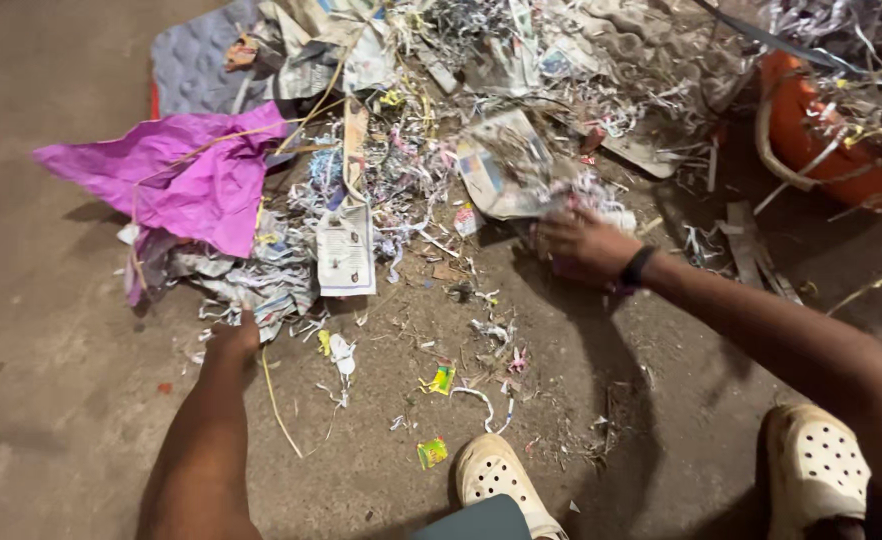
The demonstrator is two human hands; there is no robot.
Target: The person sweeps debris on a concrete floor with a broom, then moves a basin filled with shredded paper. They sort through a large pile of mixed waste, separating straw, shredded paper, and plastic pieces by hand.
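Note:
A big heap of shredded paper and scraps [481, 110] covers the far part of the dirt floor. My right hand [581, 245], with a black band at the wrist, reaches into its near edge by a crumpled printed sheet [506, 165]; motion blur hides the fingers. My left hand [233, 338] rests at the edge of crumpled shreds below a magenta paper sheet [186, 175], its fingers tucked under them. A long printed paper strip [346, 245] lies between both hands.
An orange tub [811, 140] full of shreds stands at the far right. A grey quilted pad [196, 65] lies at the back left. Small coloured scraps [441, 380] dot the floor near my two cream clogs [496, 475].

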